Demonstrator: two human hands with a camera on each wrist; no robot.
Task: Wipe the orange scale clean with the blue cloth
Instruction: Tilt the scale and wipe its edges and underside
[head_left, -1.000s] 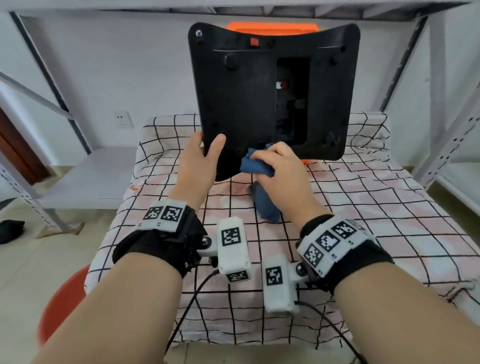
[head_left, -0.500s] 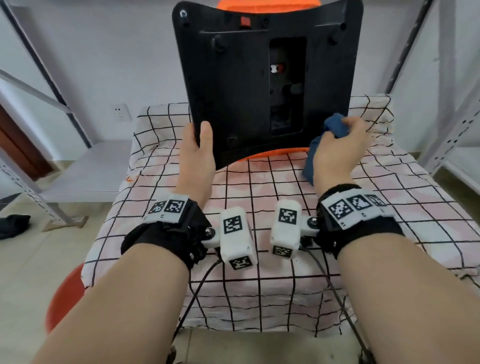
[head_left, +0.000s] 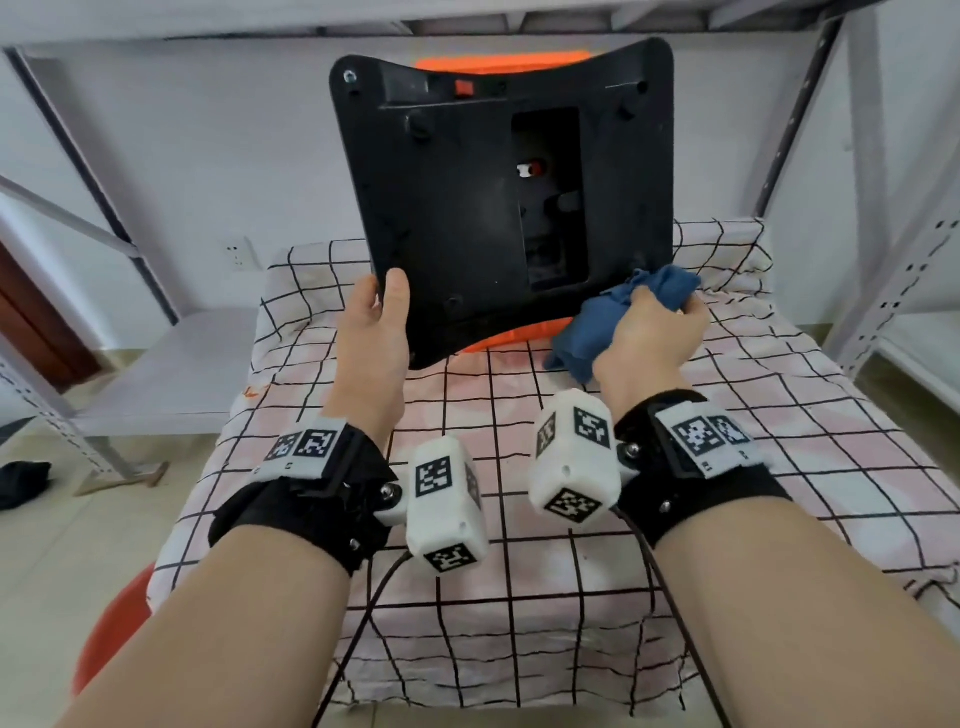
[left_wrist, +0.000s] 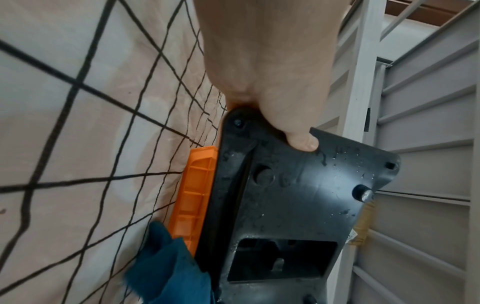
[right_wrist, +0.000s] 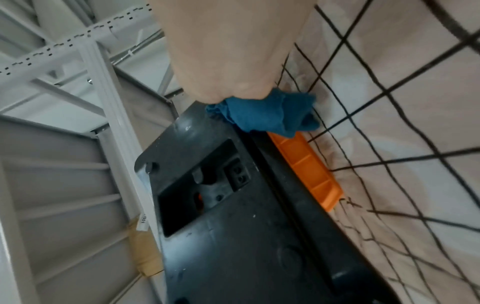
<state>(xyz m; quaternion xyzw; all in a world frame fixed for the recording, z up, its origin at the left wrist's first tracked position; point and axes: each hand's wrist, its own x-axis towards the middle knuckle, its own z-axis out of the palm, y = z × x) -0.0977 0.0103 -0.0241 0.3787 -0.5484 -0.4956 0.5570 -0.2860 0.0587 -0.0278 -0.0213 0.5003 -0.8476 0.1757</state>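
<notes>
1. My left hand (head_left: 375, 332) gripped the scale (head_left: 498, 208), upright at frame centre, black underside facing me.
2. My right hand (head_left: 649, 338) clutched the blue cloth (head_left: 597, 317) at its lower-right corner.
3. Specks remained on the underside; wiping judged unfinished.

head above, wrists close below

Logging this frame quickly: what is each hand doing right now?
Left hand: grips the lower left edge of the scale, holding it upright.
Right hand: clutches the bunched blue cloth at the scale's lower right corner.
</notes>
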